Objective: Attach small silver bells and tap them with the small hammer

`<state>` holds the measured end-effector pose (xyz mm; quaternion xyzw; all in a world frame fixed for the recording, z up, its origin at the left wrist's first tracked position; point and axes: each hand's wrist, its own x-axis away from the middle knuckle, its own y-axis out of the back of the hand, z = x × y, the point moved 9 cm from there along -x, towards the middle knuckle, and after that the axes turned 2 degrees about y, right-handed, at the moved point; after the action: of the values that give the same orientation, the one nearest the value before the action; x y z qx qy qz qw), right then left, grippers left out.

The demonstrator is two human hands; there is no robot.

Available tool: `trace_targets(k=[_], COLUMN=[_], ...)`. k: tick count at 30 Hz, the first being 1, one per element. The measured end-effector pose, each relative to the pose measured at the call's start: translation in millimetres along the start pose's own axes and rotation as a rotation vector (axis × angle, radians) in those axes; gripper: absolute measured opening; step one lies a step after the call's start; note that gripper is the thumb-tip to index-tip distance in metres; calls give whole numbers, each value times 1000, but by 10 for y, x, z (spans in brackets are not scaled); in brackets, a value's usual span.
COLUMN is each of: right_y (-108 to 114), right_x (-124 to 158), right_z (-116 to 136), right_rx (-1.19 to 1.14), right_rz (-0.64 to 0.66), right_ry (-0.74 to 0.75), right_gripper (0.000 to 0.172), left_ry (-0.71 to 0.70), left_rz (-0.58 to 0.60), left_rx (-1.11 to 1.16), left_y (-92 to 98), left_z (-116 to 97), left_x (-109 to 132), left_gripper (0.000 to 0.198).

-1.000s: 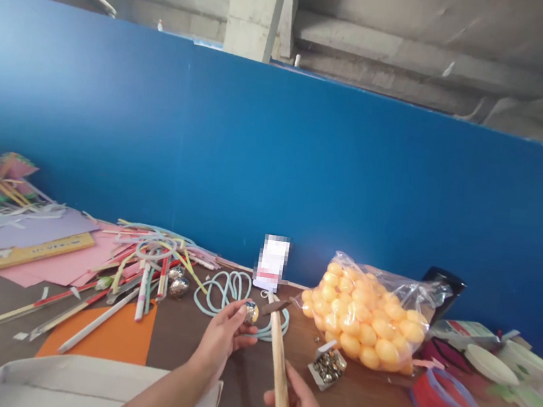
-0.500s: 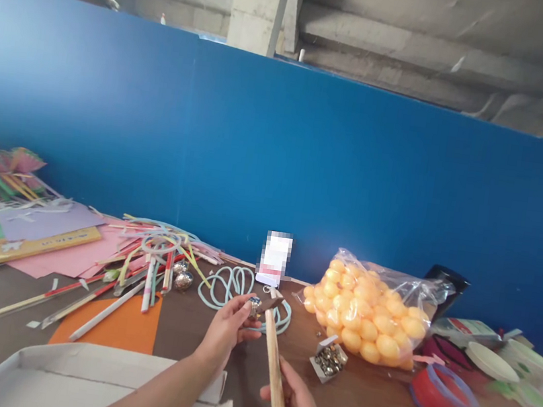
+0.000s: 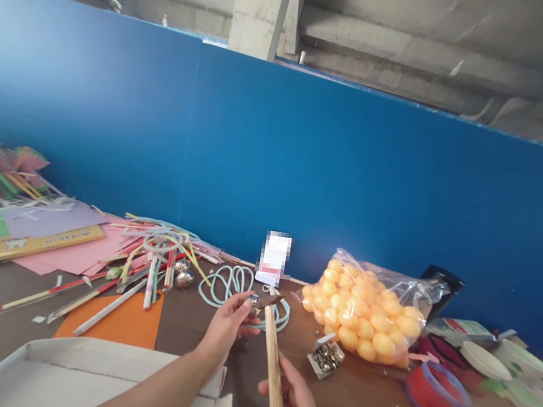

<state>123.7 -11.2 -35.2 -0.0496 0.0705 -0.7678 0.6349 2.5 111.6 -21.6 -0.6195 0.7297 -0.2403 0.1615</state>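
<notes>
My left hand point(image 3: 228, 328) is closed on a shiny silver ball point(image 3: 253, 301), pinched between thumb and fingers. My right hand point(image 3: 298, 404) is wrapped round the wooden handle of a hammer point(image 3: 272, 357). The dark hammer head lies against or right beside the ball; I cannot tell if they touch. Behind the hands, a coil of pale blue tubing point(image 3: 223, 284) rests on the brown table. Two more silver balls point(image 3: 184, 278) sit left of the coil. A small open box of metal tacks or studs point(image 3: 326, 357) stands right of my right hand.
A clear bag of orange balls point(image 3: 362, 309) lies at right, with a red and purple ring-shaped roll point(image 3: 437, 392) beyond. A white cardboard tray point(image 3: 94, 367) is at front left. Sticks and tubes point(image 3: 154, 261) and orange paper point(image 3: 131, 318) spread at left. A blue partition point(image 3: 276, 164) stands behind.
The view has shifted very slightly. Both hands keep the same hold, and the hammer head stays by the silver ball.
</notes>
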Motion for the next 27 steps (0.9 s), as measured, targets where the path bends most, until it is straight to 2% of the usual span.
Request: trace_targets(k=[5,8,11,16,21,27], right_y=[-13,50,124,143,99,29], right_x=[-6,-23,-51,-84,-73,1], right_z=[51,160,219,174,202,365], right_rx=[94,122,171,259,227,254], right_rz=[12,-19,-24,60,113,226], right_ry=[25,71,49,-81,-107,-34], right_gripper=[63,60,53,38,38,34], left_ry=[-2,-42,-85,-117,-210,-354], left_rz=[-74,-149,-171,-124,-102,-209], left_rx=[-13,-25,-18,5,-52,-225], left_y=[67,146,185,158,146,164], left_z=[7,-22,-59,-110,-226,-349], left_x=[-28,-38,-43,-17,62,181], left_gripper=[38,37,37,40,43,45])
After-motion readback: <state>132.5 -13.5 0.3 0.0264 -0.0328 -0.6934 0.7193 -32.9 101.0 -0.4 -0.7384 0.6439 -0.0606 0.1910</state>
